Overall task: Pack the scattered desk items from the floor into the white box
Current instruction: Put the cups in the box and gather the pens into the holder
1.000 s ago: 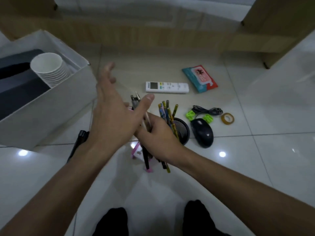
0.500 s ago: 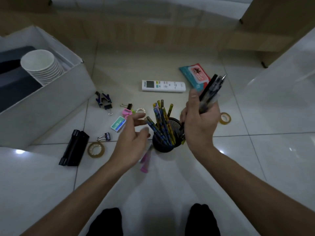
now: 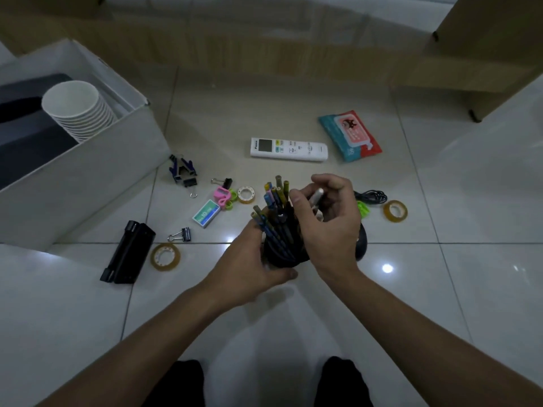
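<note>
Currently: black mesh pen cup (image 3: 283, 255), upright and full of coloured pencils (image 3: 274, 195), clasped round its near side in your left hand (image 3: 249, 274). Your right hand (image 3: 329, 227) pinches a silver-grey pen (image 3: 316, 196) just above the cup's mouth, shaft tilted. White cardboard box (image 3: 88, 183) lies well left, nearer your left grip.

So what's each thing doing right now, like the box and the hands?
white box, open on top
paper cups, stacked, on their side inside the white box
pen holder, full of pencils
left hand, gripping the pen holder
right hand, gripping pens above the pen holder
remote, face up on the floor
wipes pack, lying flat on the floor
</note>
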Demonstrator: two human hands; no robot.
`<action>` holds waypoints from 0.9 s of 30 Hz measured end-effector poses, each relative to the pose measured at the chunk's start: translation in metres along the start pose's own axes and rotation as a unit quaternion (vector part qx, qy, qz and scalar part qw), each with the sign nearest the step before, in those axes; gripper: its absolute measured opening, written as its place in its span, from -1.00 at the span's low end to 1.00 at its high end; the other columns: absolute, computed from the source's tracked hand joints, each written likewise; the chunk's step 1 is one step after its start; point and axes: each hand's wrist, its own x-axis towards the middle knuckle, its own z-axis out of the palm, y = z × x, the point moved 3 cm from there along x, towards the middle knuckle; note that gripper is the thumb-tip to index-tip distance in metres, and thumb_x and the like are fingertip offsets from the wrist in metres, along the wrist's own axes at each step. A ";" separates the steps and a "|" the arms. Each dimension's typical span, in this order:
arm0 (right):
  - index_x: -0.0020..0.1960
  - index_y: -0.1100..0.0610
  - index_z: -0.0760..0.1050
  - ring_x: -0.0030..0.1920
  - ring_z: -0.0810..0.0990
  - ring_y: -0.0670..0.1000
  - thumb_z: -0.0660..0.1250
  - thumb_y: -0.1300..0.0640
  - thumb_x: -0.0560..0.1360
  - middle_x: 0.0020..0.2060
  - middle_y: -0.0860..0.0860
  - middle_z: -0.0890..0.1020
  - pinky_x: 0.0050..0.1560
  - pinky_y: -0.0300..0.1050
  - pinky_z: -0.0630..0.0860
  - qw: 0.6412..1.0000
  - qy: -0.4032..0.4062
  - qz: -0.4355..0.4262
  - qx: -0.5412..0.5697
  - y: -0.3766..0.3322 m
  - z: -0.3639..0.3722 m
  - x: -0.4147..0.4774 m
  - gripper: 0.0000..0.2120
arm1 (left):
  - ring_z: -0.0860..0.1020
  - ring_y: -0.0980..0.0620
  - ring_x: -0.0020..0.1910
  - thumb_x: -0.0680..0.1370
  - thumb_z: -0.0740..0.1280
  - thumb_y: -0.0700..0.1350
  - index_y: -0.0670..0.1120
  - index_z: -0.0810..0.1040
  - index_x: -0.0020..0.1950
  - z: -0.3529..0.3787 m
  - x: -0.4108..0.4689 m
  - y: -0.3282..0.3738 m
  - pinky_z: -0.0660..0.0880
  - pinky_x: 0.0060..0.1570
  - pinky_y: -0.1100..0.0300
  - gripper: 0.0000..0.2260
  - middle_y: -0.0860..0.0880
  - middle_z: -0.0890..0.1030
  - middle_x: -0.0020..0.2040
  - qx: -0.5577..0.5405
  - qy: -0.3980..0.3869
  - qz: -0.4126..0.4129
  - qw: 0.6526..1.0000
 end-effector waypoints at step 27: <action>0.46 0.07 0.27 0.29 0.54 -0.07 0.30 -0.15 0.51 0.26 -0.18 0.56 0.28 -0.17 0.49 0.987 -0.147 0.055 0.022 0.015 -0.038 -0.020 -0.40 | 0.48 0.09 0.18 0.28 0.56 0.04 0.13 0.40 0.35 0.020 0.024 0.025 0.55 0.08 0.07 -0.33 0.10 0.47 0.20 0.110 0.060 0.133 0.983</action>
